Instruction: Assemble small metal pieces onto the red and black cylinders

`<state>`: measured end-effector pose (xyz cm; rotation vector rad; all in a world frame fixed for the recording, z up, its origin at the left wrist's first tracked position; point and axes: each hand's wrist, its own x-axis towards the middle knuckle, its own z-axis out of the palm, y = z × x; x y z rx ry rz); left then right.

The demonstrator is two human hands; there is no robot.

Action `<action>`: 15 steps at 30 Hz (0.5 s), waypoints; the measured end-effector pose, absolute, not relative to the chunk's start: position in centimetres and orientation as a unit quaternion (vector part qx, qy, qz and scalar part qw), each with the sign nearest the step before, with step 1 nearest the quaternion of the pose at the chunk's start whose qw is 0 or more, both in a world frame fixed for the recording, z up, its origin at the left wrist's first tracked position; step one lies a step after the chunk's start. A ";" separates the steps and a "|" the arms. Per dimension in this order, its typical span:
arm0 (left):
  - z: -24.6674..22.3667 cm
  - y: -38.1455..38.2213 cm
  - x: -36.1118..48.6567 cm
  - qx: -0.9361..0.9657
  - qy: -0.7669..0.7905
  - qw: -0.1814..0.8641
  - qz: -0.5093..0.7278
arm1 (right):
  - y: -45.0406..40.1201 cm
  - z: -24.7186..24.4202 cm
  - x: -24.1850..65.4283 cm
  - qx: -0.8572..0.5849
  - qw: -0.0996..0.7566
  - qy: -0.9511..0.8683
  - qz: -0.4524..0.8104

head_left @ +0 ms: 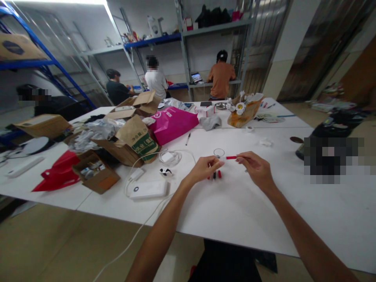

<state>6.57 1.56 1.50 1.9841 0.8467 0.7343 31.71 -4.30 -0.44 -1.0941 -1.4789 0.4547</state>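
Note:
Above the white table (235, 211), my left hand (205, 169) is closed in a pinch on a small clear piece (222, 158), too blurred to name. My right hand (255, 168) faces it, its fingers pinched on the right end of a thin red stick-like piece (231, 157). The two pieces lie in one line between my fingertips; whether they are joined I cannot tell. Under and beside my left fingertips are several small red and black pieces (214, 175), partly hidden. A thin wire ring (219, 152) is just beyond my hands.
A white power bank (149, 189) and coiled white cable (176, 158) lie left of my hands. Further left are a small open box (98, 182), a paper bag (139, 141) and a pink bag (174, 124). People sit beyond the table; a blurred person is at the right.

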 end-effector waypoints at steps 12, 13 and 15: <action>1.2 3.3 3.4 0.862 0.434 0.253 0.072 | 3.6 8.1 31.7 -0.467 0.363 -0.806 0.023; 1.1 3.3 3.4 0.862 0.434 0.253 0.073 | 4.2 8.2 31.4 -0.472 0.341 -0.813 0.022; 1.2 3.3 3.4 0.861 0.435 0.253 0.075 | 5.0 8.1 30.9 -0.483 0.299 -0.823 0.025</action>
